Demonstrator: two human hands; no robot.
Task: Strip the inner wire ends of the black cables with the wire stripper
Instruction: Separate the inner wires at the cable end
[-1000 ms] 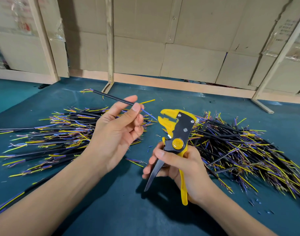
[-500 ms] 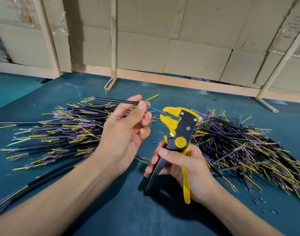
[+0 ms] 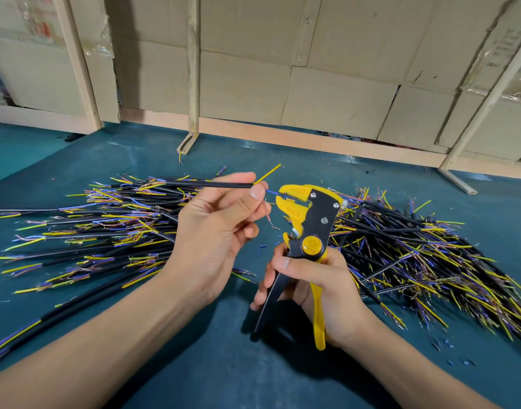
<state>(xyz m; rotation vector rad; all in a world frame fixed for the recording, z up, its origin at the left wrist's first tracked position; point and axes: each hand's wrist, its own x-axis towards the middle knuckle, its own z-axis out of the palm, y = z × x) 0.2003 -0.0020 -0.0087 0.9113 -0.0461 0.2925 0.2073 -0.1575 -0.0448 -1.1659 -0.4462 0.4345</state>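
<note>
— What fills the frame at this workbench?

— A teal table (image 3: pixel 194 364) set before a wall of cardboard panels (image 3: pixel 327 69) braced by wooden battens. Two heaps of cut black cables lie on it, ends fraying into yellow, blue and purple wires: the left heap (image 3: pixel 90 228) fans toward the person's left, the right heap (image 3: pixel 415 252) spreads behind the tool toward the far right edge.

— And the hands?

— The left hand (image 3: pixel 215 231) is closed around a single black cable (image 3: pixel 200 183), pinching it between thumb and fingers near its end, the cable running level above the left heap. The right hand (image 3: pixel 318 284) is wrapped around the handles of a yellow-and-black wire stripper (image 3: pixel 308 231), held upright with its head at the top; the handles stand apart.

— Where does cable meet tool?

— A blue wire (image 3: pixel 272 192) from the held cable reaches into the yellow jaws at the stripper's head, which appear partly open, though the gap is too small to judge firmly. A yellow wire (image 3: pixel 268 173) from the same cable angles up and away, clear of the tool.

— Anything smaller?

— Bits of blue insulation (image 3: pixel 262 247) dot the table between the hands.
</note>
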